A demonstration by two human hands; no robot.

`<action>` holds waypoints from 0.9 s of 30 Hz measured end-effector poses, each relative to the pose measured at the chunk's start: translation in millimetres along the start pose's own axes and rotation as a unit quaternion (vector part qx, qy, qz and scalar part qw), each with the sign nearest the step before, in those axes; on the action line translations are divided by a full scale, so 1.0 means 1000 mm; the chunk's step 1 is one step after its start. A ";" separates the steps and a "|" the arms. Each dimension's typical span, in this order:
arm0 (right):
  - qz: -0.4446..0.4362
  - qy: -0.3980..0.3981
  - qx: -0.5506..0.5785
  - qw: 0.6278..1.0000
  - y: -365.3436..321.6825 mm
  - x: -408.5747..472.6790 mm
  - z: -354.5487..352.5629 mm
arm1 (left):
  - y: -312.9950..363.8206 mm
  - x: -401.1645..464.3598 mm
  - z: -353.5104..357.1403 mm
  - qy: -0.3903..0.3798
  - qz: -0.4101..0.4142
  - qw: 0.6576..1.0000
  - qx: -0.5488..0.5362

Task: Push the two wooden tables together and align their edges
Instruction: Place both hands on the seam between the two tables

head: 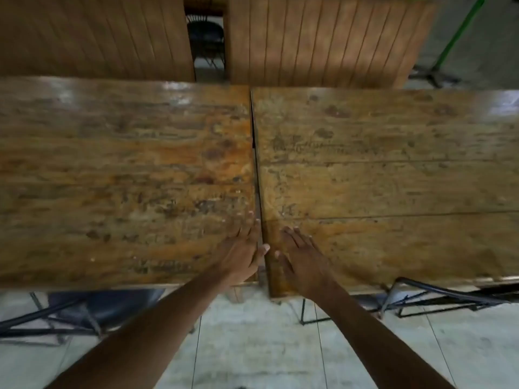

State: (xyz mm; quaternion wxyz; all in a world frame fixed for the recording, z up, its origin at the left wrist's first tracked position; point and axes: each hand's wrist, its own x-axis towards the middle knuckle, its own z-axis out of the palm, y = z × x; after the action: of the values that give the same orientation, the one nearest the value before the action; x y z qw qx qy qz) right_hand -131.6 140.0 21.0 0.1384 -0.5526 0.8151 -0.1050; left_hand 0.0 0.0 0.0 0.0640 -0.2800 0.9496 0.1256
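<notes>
Both hands, left (241, 255) and right (302, 261), lie flat, holding nothing, on blurred tables (120, 178) cut off sideways.

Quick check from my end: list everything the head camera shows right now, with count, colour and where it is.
wooden tables: two, worn orange-brown, side by side across the middle; second one on the right.
seam: one, dark thin line between the tables; near edges not level, the right table's corner sits nearer.
slatted wooden panels: two, brown, beyond the tables.
chair: one, black, in the gap between the panels.
metal frames: black, under the near edges.
pole: one, green, top right.
floor: pale tiles, bottom.
left hand: flat on the left table by the seam.
right hand: flat on the right table by the seam.
</notes>
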 end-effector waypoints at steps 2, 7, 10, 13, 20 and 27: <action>-0.012 -0.006 0.005 1.000 0.009 0.002 0.024 | -0.005 0.007 0.023 -0.001 -0.036 0.999 -0.020; -0.034 0.005 -0.025 0.999 0.021 -0.007 0.077 | -0.013 0.009 0.065 0.051 -0.061 0.997 0.019; -0.030 0.039 -0.033 0.998 0.025 -0.007 0.087 | -0.016 0.012 0.067 0.068 -0.058 0.996 0.016; -0.018 0.059 -0.048 0.997 0.023 -0.004 0.093 | -0.018 0.011 0.069 0.075 -0.057 0.995 0.024; -0.007 0.069 -0.052 0.996 0.023 -0.001 0.098 | -0.016 0.011 0.068 0.092 -0.060 0.994 0.018; -0.012 0.072 -0.043 0.996 0.022 0.004 0.099 | -0.013 0.009 0.068 0.095 -0.067 0.993 0.017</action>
State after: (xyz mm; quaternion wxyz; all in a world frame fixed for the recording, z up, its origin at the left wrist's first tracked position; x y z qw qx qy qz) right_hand -118.6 142.3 -79.3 0.0542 -0.5590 0.8200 -0.1106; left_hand 3.2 3.3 -69.7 -0.0140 -0.3523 0.9325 0.0780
